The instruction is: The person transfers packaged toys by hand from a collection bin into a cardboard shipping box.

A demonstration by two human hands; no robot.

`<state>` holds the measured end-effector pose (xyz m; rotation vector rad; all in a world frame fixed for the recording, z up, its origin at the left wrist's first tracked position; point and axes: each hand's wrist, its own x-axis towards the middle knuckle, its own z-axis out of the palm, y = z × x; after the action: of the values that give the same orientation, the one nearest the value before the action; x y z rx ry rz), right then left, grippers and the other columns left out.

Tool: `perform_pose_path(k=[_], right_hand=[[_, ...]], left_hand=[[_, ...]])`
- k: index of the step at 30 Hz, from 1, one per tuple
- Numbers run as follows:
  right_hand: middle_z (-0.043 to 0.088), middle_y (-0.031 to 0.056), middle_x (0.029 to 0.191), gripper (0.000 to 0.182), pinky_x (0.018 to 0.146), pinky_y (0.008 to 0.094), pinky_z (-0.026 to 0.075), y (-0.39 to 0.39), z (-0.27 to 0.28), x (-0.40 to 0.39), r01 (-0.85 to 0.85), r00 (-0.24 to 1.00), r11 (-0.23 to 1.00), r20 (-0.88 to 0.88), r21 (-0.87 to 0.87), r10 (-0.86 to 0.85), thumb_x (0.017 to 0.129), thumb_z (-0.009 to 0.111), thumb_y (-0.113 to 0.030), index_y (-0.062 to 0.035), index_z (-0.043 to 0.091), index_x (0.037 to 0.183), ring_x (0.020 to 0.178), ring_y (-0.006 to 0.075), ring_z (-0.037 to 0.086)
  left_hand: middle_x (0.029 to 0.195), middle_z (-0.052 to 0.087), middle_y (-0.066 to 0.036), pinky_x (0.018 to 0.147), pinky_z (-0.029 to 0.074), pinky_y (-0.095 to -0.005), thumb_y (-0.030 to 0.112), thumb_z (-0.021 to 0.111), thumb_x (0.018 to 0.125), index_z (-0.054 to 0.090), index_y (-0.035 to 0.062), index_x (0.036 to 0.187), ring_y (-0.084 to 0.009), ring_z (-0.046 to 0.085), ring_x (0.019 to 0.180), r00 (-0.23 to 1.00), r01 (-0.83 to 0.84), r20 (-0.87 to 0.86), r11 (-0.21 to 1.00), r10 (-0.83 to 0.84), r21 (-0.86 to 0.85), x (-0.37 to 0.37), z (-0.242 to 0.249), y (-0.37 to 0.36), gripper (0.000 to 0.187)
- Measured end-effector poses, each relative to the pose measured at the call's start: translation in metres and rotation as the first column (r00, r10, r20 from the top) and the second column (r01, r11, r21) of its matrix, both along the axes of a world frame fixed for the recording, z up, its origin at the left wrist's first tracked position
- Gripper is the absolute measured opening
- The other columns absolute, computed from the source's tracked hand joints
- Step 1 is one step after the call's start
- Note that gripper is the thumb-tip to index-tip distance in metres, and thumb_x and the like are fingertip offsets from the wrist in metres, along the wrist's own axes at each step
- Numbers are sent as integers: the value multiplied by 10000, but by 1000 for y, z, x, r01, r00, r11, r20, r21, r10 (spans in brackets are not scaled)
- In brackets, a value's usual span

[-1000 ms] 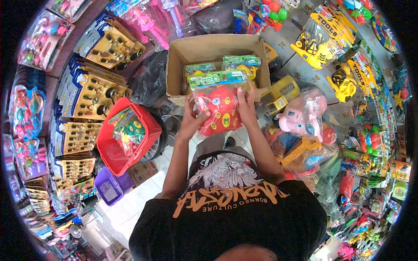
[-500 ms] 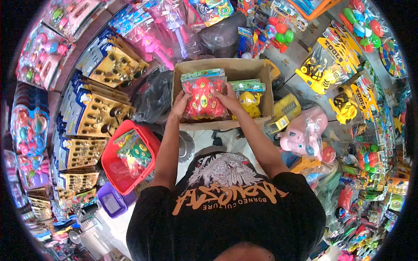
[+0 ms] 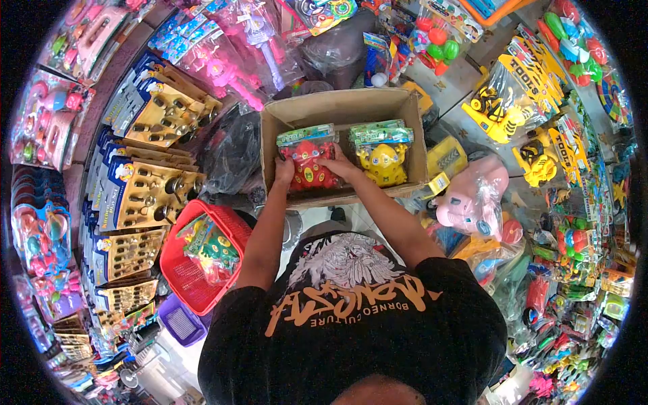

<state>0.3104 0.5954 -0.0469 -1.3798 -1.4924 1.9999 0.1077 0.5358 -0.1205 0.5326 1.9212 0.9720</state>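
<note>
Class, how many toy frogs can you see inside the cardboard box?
2: a red frog at the left and a yellow frog at the right; more may be hidden behind them.

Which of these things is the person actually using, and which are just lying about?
In use:
red toy, between the left hand and right hand
cardboard box around it
probably the yellow toy inside
perhaps the red basket

Lying about:
pink toy
purple basket
kitchen toy sets

A pink toy (image 3: 476,192) lies in clear plastic. Just beside it, at its upper left, there is a yellow thing (image 3: 447,162). Above the pink toy are yellow TOOLS packs (image 3: 499,111). Well apart to its left are brown kitchen play sets (image 3: 152,182); also left, but lower, is a purple basket (image 3: 183,324).
</note>
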Motion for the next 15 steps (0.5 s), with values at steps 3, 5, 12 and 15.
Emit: perform_pose_path(k=[3,5,12,15], right_hand=[[286,213,1384,1054,1042,329,270,0,-10,-7,-10,999,999,41,50,8,653,744,-432,12,118,1376,1281,279,302],[294,208,1380,1048,1039,328,273,-3,4,-8,16,997,998,73,65,-21,668,744,-412,18,102,1376,1269,275,318],[442,186,1259,887,992,329,333,-10,-29,5,-24,993,966,118,257,-7,708,739,-272,-15,193,1359,1169,275,429],[509,156,1164,673,945,329,372,-14,-15,27,187,981,915,-25,356,-191,734,712,-222,-23,365,1275,1104,268,478]], left_hand=[[1273,375,-314,981,324,-393,161,454,777,241,-82,1302,-395,401,1185,995,-61,-74,993,69,106,1,-6,-3,617],[1299,337,-309,987,318,-401,159,488,783,211,-77,1315,-392,366,1209,992,-91,-60,969,107,228,8,3,-7,644],[1370,178,-226,981,286,-548,240,698,708,245,164,1331,-428,170,1270,511,506,-766,857,-389,-97,63,76,-29,774],[1378,181,-200,963,323,-549,230,713,685,268,163,1311,-426,163,1276,531,498,-757,863,-381,-85,57,80,-29,771]])
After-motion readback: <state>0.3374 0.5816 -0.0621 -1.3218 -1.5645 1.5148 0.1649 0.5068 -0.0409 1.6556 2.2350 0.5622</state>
